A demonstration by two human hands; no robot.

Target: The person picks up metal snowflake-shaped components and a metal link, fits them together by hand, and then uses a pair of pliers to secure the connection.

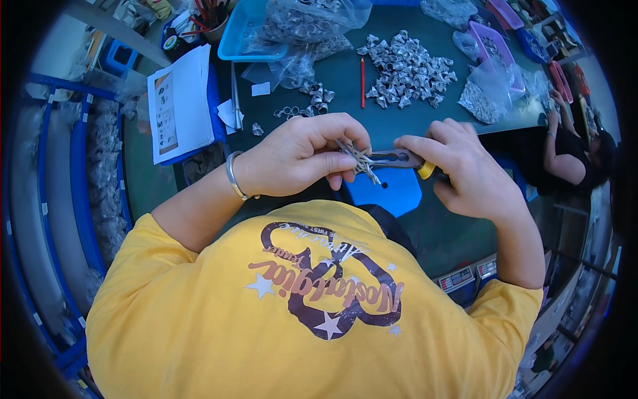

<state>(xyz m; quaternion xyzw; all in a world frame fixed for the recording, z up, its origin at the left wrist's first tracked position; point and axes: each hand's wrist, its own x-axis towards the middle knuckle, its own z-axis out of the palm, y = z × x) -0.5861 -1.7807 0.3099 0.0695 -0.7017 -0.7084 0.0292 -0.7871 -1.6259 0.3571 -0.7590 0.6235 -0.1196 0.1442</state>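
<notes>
My left hand (292,156) pinches a small spiky, branched metal piece (364,163) between thumb and fingers, in front of my chest. In my right hand (468,166) is a pair of pliers (401,158) with yellow grips, its jaws pointing left and reaching the metal piece. Whether the jaws are clamped on it, I cannot tell. Beyond my hands, a heap of silvery metal parts (409,70) lies on the green table (339,83). A red pencil (363,83) lies beside the heap. Several loose metal rings (292,111) are just past my left hand.
A light-blue tray (229,43) and plastic bags of parts (306,23) stand at the back. Papers (179,103) lie at the left. To the right are a bag of small parts (482,96) and a purple basket (512,70). Another person (571,149) sits at far right.
</notes>
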